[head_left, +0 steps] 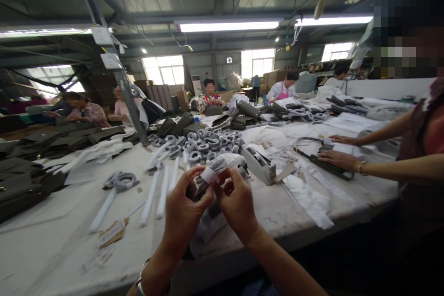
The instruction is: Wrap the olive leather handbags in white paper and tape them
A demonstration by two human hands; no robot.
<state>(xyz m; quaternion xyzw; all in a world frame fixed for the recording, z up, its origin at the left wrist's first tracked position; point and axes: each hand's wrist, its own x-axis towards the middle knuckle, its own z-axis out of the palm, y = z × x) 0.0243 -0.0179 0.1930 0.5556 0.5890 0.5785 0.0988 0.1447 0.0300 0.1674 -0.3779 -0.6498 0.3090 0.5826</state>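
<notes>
Between my two hands is a dark coiled strap [197,187] in pale wrapping, with a white band [209,175] around it. My left hand [185,206] grips the coil's left side, thumb in front and fingers behind. On the other side my right hand [237,201] pinches the edge of the white band with bent fingers. Crumpled translucent wrapping [225,162] bulges up behind the fingers. Just beyond my hands lies a heap of similar grey-white wrapped coils [203,145]. A grey tape dispenser [258,164] stands to the right of my right hand.
White foam rods [163,192] and a wrapped coil [125,181] lie to the left. Dark bag pieces [27,180] are stacked farther left, near a metal post [128,97]. A co-worker's hands [338,159] press on a dark bag at right. Other people sit across the table.
</notes>
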